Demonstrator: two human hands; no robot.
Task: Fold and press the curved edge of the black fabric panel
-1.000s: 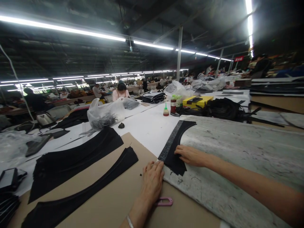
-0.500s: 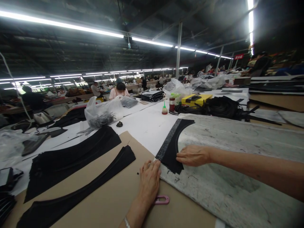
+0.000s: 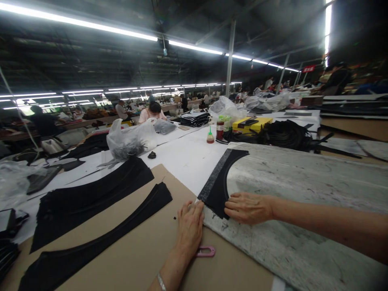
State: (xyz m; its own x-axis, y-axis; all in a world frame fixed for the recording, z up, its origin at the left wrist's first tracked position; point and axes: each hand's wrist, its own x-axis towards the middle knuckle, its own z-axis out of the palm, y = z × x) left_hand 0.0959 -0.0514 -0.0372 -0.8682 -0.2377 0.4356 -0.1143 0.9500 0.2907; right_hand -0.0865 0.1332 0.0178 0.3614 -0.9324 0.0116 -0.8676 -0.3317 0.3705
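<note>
A black curved fabric piece with a grey speckled strip along its left side lies on the grey-white board. My right hand is closed at the lower end of its curved edge, fingertips bunched on the cloth; the thumb is mostly hidden. At the board's left edge, my left hand rests palm down with its fingers stretched out, the tips next to the piece's lower left corner. Beside that wrist lies a pink-handled tool, partly covered by the hand.
Two more black fabric pieces, a wide one and a narrow curved one, lie on brown card at left. Farther back are a plastic bag, a small green-tipped bottle, a yellow box and coiled black strips. People sit beyond.
My right hand has shifted slightly down along the curved edge, and the fabric's lower right corner is now more covered by it. The left hand stays at the board's edge.
</note>
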